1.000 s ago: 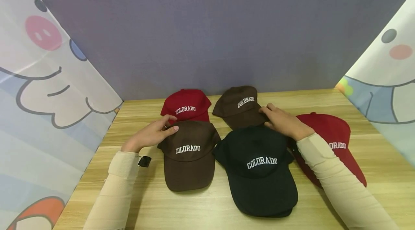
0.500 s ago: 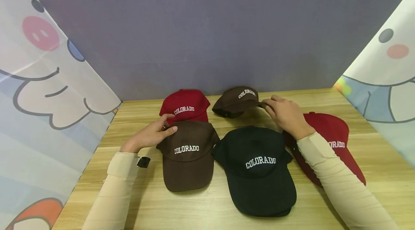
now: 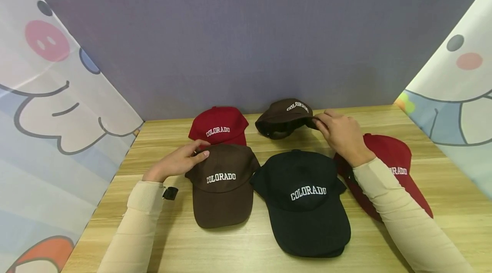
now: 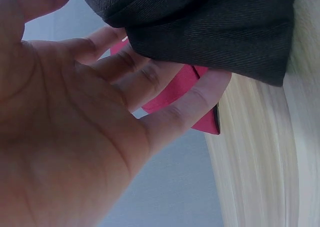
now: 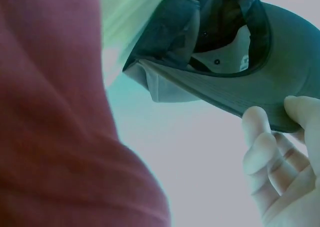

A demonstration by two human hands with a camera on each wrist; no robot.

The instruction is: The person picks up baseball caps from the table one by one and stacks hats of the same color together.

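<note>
At the back middle, a brown baseball cap (image 3: 280,113) lettered COLORADO is tipped with its opening facing me. My right hand (image 3: 340,134) pinches its brim between thumb and fingers; the right wrist view shows the brim (image 5: 240,99) in that grip and the cap's inside. My left hand (image 3: 177,161) touches the top left of a second brown cap (image 3: 223,209), which lies on the table. In the left wrist view its fingers (image 4: 170,117) extend loosely behind that cap's dark fabric (image 4: 215,37).
A red cap (image 3: 219,118) lies behind the front brown one. Black caps (image 3: 309,232), apparently stacked, lie at front centre. Under my right forearm is another red cap (image 3: 397,157). A grey panel (image 3: 246,38) closes the back of the wooden table (image 3: 226,249); printed cloths hang at both sides.
My right hand has raised the back brown cap's brim and tilted the cap up, shifting it slightly right. My left hand stays at the front brown cap.
</note>
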